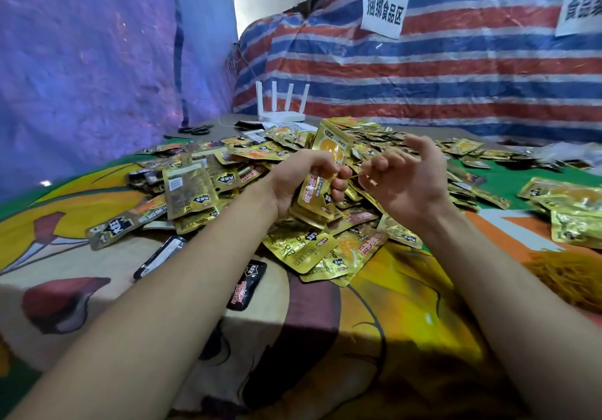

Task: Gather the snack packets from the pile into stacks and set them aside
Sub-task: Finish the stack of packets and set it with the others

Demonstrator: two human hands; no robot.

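Above the pile (254, 154), the left hand (293, 180) grips a stack of packets (317, 191) upright so the right hand (407, 185), pinching a thin yellow band (358, 176), can likely bind it.

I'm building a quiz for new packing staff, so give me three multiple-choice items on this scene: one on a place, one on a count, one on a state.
1. Where does the white router stand?
A) at the far end of the table, by the striped tarp
B) beside the forearms at the near edge
C) on top of the packet pile

2. How many antennas does it have?
A) two
B) four
C) six

3. What is the left hand doing?
A) lying flat on the cloth
B) gripping a stack of gold packets
C) holding scissors

Answers:
1 A, it sits at the back, close to the tarp.
2 B, four white rods stand up from it.
3 B, its fingers curl round the stack while the right hand pinches a thin yellow band.
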